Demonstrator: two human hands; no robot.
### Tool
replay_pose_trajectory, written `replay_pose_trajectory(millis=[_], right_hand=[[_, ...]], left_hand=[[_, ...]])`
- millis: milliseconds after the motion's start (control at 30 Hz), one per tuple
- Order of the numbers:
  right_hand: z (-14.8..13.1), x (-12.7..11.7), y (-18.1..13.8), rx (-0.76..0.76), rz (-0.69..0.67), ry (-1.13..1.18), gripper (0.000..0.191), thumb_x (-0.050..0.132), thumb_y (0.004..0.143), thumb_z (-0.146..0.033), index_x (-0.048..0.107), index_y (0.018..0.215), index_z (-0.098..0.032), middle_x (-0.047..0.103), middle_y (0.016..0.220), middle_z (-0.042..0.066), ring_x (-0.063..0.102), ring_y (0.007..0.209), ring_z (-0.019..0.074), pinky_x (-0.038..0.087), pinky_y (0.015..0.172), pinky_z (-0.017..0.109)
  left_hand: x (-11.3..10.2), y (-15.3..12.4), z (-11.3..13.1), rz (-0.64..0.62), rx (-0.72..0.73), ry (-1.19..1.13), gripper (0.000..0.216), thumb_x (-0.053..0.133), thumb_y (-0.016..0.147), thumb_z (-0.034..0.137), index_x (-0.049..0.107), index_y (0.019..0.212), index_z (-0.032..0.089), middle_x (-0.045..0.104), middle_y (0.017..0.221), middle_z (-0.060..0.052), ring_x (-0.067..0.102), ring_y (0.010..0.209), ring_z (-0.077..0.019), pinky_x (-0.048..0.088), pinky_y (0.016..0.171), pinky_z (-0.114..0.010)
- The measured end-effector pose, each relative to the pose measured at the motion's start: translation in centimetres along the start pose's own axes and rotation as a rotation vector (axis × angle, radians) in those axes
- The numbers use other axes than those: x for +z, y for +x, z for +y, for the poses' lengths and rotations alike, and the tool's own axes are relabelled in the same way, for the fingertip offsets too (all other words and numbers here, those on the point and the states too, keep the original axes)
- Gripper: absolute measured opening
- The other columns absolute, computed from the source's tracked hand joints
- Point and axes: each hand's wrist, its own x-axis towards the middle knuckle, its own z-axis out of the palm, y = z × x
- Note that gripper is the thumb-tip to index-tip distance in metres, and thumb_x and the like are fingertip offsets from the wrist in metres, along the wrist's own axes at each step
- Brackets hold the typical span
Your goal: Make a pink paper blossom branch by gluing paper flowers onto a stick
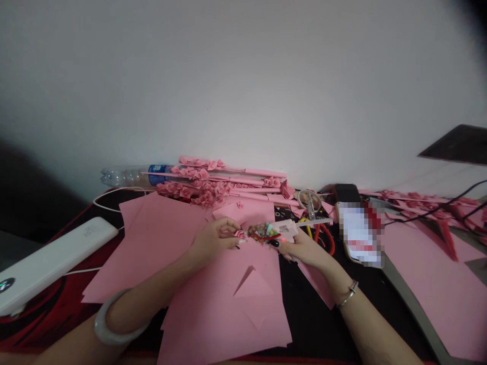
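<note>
Pinched by the left hand point(213, 241), a small pink paper flower point(240, 234) sits at nine o'clock from the decorated glue gun point(263, 231) that the right hand point(304, 248) grips. From the flower, pink sheets point(216, 309) spread at six o'clock.

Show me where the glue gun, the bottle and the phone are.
Glue gun point(267, 231): head view, on its decorated front part.
Bottle point(130, 177): head view, on its clear plastic side.
Phone point(358, 234): head view, on the middle of its screen.
</note>
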Motion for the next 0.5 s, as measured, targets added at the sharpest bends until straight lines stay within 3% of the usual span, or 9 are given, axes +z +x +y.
replay_pose_trajectory(millis=[500], right_hand=[[-0.26, 0.33, -0.05, -0.001, 0.008, -0.058, 0.025, 0.066, 0.083, -0.041, 0.060, 0.091, -0.018, 0.044, 0.051, -0.008, 0.036, 0.041, 0.0079, 0.029, 0.040, 0.020]], left_hand=[[-0.03, -0.44, -0.20, 0.003, 0.072, 0.095, 0.015, 0.075, 0.067, 0.023, 0.067, 0.079, 0.022, 0.074, 0.080, -0.002, 0.073, 0.073, -0.0236, 0.056, 0.067, -0.033]])
